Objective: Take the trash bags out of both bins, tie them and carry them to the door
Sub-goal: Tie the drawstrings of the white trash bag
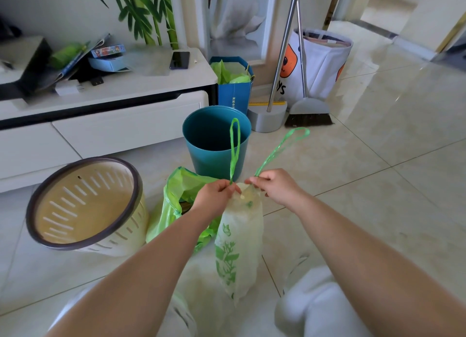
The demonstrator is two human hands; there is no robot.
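The cream slatted bin [85, 205] is sitting at the left on the floor [378, 185], tipped toward the camera and showing no bag inside. Just to its right the green bag [181, 198] is slumping on the floor with its mouth gaping open; it looks thin, limp and untied, so it is probably best gathered by the rim rather than the body. Behind it the teal bin [214, 140] is standing upright and also looks emptied.

The left hand [216, 193] is pinching the base of one green drawstring loop [235, 147], fingers closed together on it right at the bag's neck. Below and between the hands the white printed bag [238, 248] is hanging upright, its mouth cinched. It is hanging narrow and slack, which suggests a light load; the film looks soft and slippery and would likely tear if yanked, so the strings are the sensible place to hold it. The right hand [274, 188] is pinching the other drawstring loop [282, 150], thumb and fingers clamped on it, and this loop is slanting up to the right.

The loops are standing apart and uncrossed, so the knot appears not yet made. Crossing them close to the neck should hold, as thin strings may slip when tied loosely.
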